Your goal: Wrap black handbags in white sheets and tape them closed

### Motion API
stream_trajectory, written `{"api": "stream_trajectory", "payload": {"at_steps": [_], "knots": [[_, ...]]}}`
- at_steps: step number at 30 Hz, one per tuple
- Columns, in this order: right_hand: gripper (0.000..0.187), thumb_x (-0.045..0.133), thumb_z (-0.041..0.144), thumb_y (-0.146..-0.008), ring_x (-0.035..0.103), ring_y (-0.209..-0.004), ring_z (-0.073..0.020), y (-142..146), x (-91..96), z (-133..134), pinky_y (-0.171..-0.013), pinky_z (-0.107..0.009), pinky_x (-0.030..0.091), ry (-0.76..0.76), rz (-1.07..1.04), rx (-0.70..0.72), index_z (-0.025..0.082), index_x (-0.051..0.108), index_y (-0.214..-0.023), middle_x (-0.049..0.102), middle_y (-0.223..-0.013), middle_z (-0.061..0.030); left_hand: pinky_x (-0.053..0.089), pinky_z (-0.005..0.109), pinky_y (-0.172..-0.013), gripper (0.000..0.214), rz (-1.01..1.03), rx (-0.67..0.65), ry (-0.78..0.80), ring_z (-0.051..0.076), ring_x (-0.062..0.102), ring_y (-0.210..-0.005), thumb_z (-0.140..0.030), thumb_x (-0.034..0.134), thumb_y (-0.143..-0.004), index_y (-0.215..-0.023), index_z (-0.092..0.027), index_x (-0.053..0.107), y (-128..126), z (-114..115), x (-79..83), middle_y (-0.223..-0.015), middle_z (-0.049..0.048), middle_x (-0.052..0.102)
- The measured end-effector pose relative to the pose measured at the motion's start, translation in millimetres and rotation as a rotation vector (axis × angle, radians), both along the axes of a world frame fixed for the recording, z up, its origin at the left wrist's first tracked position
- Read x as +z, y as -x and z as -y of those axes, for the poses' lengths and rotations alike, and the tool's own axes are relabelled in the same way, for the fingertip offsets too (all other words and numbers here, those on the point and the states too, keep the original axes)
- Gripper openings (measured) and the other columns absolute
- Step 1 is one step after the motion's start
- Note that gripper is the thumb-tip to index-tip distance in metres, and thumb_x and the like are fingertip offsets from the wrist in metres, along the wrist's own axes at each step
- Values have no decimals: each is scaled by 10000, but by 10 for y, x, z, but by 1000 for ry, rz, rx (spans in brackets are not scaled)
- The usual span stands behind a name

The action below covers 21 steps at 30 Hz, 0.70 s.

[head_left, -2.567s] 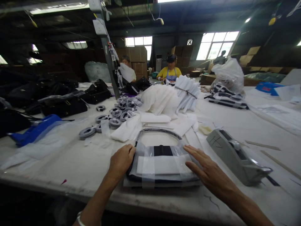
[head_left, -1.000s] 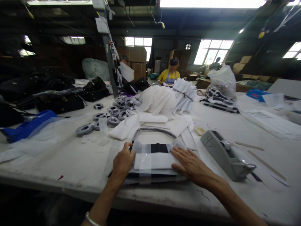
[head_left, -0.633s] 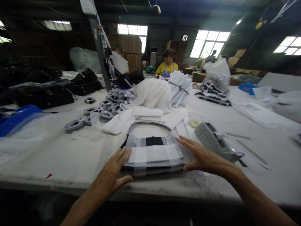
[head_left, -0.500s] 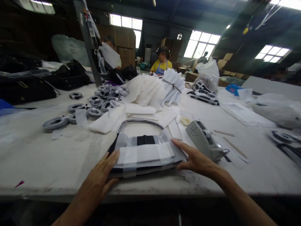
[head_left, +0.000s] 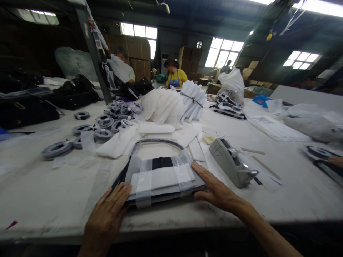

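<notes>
A dark handbag (head_left: 160,178) wrapped in white paper and clear tape lies flat near the table's front edge, its curved handle (head_left: 158,142) pointing away from me. My left hand (head_left: 107,214) rests against the bag's left front corner with fingers stretched out. My right hand (head_left: 214,189) presses the bag's right edge, fingers extended and thumb under the corner. Neither hand grips anything.
A grey tape dispenser (head_left: 230,162) stands just right of the bag. Several grey tape rolls (head_left: 104,125), white paper stacks (head_left: 166,107) and black bags (head_left: 72,94) lie behind. Two people (head_left: 174,73) work at the far side. Another hand (head_left: 336,161) shows at the right edge.
My hands slid from the top of the bag to its left and right edges. The bag has shifted a little toward the table's front edge, and my view has turned right.
</notes>
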State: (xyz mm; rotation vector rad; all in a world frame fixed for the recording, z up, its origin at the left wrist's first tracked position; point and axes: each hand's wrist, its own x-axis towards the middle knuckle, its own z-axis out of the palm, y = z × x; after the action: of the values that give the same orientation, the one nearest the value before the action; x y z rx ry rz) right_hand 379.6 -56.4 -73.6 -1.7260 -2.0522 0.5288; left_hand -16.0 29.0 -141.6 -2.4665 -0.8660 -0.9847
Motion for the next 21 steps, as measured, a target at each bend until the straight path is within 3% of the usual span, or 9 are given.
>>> {"api": "stream_trajectory", "payload": {"at_steps": [2, 5, 7, 10, 12, 15, 18, 21], "knots": [[839, 611, 478, -880, 177, -1476, -283, -1, 229, -23, -1203, -505, 185, 64, -10, -11, 235, 181, -1559, 189, -1613, -91, 430, 349, -1043, 581, -42, -13, 41, 237, 579, -1227, -359, 502, -959, -1491, -191, 341, 67, -9, 63, -1357, 87, 597], [722, 415, 564, -963, 142, -1485, -254, 109, 511, -178, -1212, -494, 133, 20, -14, -30, 238, 174, -1560, 158, -1618, -69, 398, 391, -1075, 670, -88, -11, 125, 281, 438, -1360, -561, 459, -932, -1491, -212, 340, 59, -82, 330, -1497, 96, 444], [703, 357, 590, -974, 135, -1487, -246, 261, 579, -342, -1215, -491, 108, 2, 41, 4, 222, 209, -1554, 173, -1613, -73, 319, 441, -1136, 678, -64, 16, 180, 290, 315, -1433, -577, 396, -950, -1509, -208, 291, -67, -182, 560, -1556, 101, 345], [754, 348, 633, -960, 151, -1484, -260, 507, 488, -564, -1213, -500, 90, 43, 187, 82, 151, 272, -1535, 221, -1592, -121, 253, 478, -1172, 728, -121, 12, 299, 274, 242, -1464, -631, 318, -951, -1514, -171, 269, -358, -372, 783, -1553, 115, 344], [795, 359, 656, -945, 165, -1479, -282, 607, 358, -643, -1210, -509, 94, 97, 269, 104, 110, 302, -1520, 241, -1579, -150, 229, 523, -1173, 754, -221, 99, 478, 295, 249, -1459, -650, 311, -942, -1492, -135, 322, -522, -471, 774, -1547, 149, 337], [805, 340, 667, -943, 151, -1480, -296, 635, 195, -665, -1207, -515, 92, 148, 314, 101, 107, 302, -1520, 218, -1583, -148, 248, 550, -1156, 733, -301, 240, 735, 306, 246, -1459, -617, 310, -953, -1491, -119, 323, -635, -508, 603, -1555, 163, 304], [805, 326, 671, -943, 136, -1482, -295, 607, 144, -648, -1208, -514, 68, 162, 305, 106, 113, 296, -1523, 204, -1588, -141, 242, 551, -1159, 729, -288, 288, 823, 296, 179, -1479, -594, 318, -956, -1517, -133, 252, -631, -458, 475, -1588, 139, 215], [797, 348, 670, -938, 152, -1479, -304, 596, 139, -653, -1205, -518, 71, 177, 271, 104, 129, 305, -1522, 218, -1585, -142, 206, 552, -1171, 732, -297, 300, 853, 288, 156, -1485, -596, 304, -954, -1521, -136, 243, -617, -431, 476, -1593, 128, 190]]}}
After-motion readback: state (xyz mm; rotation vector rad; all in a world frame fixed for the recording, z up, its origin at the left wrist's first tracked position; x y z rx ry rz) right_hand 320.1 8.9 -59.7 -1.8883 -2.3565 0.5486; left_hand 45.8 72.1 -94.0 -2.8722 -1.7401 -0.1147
